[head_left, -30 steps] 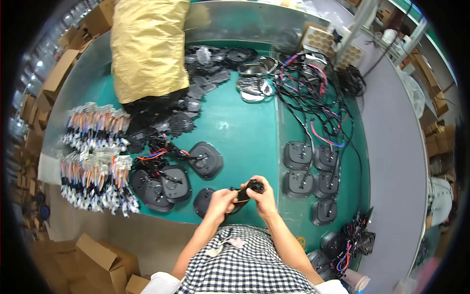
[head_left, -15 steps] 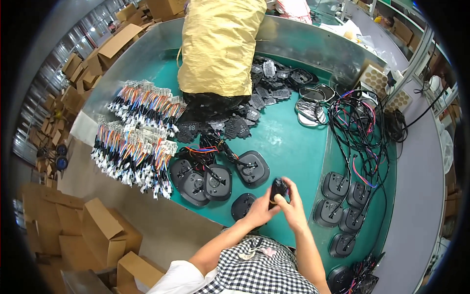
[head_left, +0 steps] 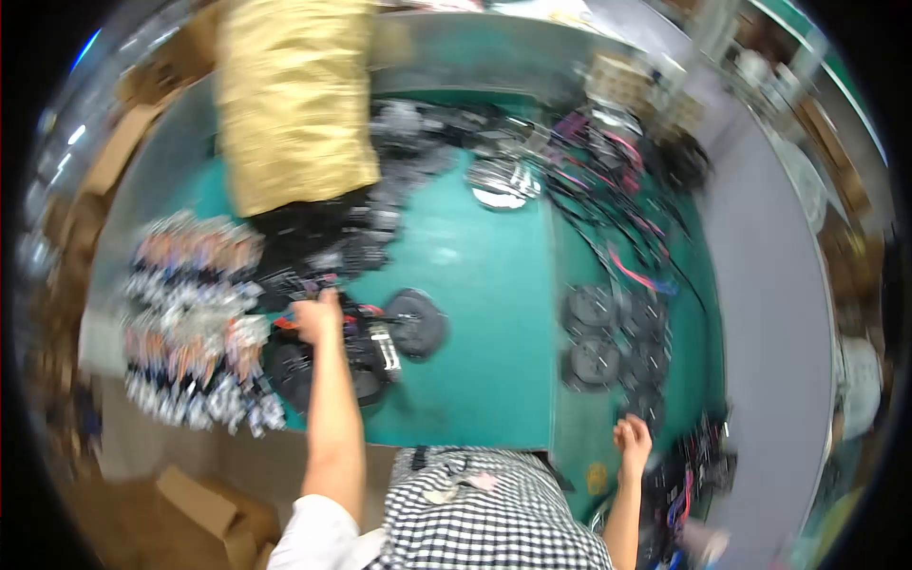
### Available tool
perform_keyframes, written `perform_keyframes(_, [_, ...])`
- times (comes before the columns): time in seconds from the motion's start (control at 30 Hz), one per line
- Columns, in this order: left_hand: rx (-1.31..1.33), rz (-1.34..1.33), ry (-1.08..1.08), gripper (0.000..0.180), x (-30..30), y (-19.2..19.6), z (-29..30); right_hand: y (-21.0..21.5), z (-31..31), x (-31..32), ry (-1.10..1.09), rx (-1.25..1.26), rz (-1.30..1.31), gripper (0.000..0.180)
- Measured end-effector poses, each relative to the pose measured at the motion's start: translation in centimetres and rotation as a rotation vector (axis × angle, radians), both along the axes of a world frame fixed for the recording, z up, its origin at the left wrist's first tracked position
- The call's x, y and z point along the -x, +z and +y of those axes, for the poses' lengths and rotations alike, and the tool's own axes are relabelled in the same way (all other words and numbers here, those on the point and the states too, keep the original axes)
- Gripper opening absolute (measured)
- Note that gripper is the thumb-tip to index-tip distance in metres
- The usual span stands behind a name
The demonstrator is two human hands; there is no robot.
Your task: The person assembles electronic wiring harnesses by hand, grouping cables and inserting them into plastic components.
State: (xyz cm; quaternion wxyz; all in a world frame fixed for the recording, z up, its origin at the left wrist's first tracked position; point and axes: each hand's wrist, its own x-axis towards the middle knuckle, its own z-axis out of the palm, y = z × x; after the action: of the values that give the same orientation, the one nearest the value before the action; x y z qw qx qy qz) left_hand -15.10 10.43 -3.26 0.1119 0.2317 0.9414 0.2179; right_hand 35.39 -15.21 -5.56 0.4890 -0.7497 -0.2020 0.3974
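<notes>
Honestly, the wire cluster (head_left: 358,318) by the left hand (head_left: 315,316) looks easy enough: my guess is light and floppy, with thin strands that'd snag on each other. I'd grab a whole bunch at once, close to where it meets the plastic, instead of tugging a single strand. The black housings (head_left: 290,372) look like stiff, smooth plastic, so maybe a bit slippery; take those by the rim so the faces don't scuff.

Picture a clock over the whole view: the cluster sits near 9, with the left hand over it. From those fingers, red-orange wires (head_left: 284,324) poke out around 9, the housings lie towards 6, and a separate housing (head_left: 418,325) sits at 3. It's smeary, so I can't tell if they're pinching a strand or just lying over it.

Right hand (head_left: 632,444) is out between 4 and 5, fingers loosely curled, nothing visible in them. Nearest black plate (head_left: 643,404) is just beyond, towards 12; contact's unclear.
</notes>
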Motion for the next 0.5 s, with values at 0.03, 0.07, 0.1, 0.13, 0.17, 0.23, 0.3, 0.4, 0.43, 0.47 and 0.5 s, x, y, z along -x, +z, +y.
perform_keyframes(0.03, [0.086, 0.177, 0.014, 0.080, 0.5, -1.1, 0.2, 0.3, -1.2, -1.0, -0.066, -0.034, 0.008, 0.026])
perform_keyframes(0.07, [0.161, 0.374, 0.039, 0.092, 0.8, -1.8, 0.3, 0.7, -2.0, -1.7, -0.124, -0.027, -0.016, 0.025])
perform_keyframes(0.1, [0.224, 0.434, 0.040, 0.100, 0.7, -2.1, 0.6, 0.9, -3.2, -2.7, -0.151, -0.052, -0.051, 0.024])
perform_keyframes(0.13, [0.196, 0.495, 0.005, 0.098, 1.5, -3.4, 0.8, 0.6, -4.4, -3.4, -0.176, -0.035, -0.122, 0.023])
perform_keyframes(0.17, [0.178, 0.460, -0.019, 0.095, 1.9, -4.1, 1.4, 0.0, -5.5, -3.9, -0.186, -0.025, -0.186, 0.022])
perform_keyframes(0.23, [0.077, 0.494, -0.048, 0.089, 2.7, -7.0, 2.1, -1.7, -8.0, -4.4, -0.048, 0.068, -0.363, 0.021])
perform_keyframes(0.3, [0.070, 0.427, -0.033, 0.087, 3.1, -7.8, 3.0, -1.2, -8.5, -2.4, 0.149, 0.203, -0.505, 0.022])
perform_keyframes(0.4, [0.108, 0.258, -0.053, 0.095, 4.2, -7.3, 3.1, -2.4, -8.9, 1.1, 0.264, 0.344, -0.522, 0.024])
perform_keyframes(0.43, [0.117, 0.249, -0.058, 0.096, 4.2, -6.7, 2.6, -2.2, -8.7, 2.5, 0.241, 0.389, -0.464, 0.023])
perform_keyframes(0.47, [0.111, 0.224, -0.094, 0.099, 4.1, -6.1, 2.2, -3.4, -8.9, 3.3, 0.220, 0.405, -0.623, 0.022])
perform_keyframes(0.5, [0.107, 0.232, -0.084, 0.099, 5.0, -5.7, 1.8, -4.0, -8.3, 3.8, 0.191, 0.386, -0.693, 0.019])
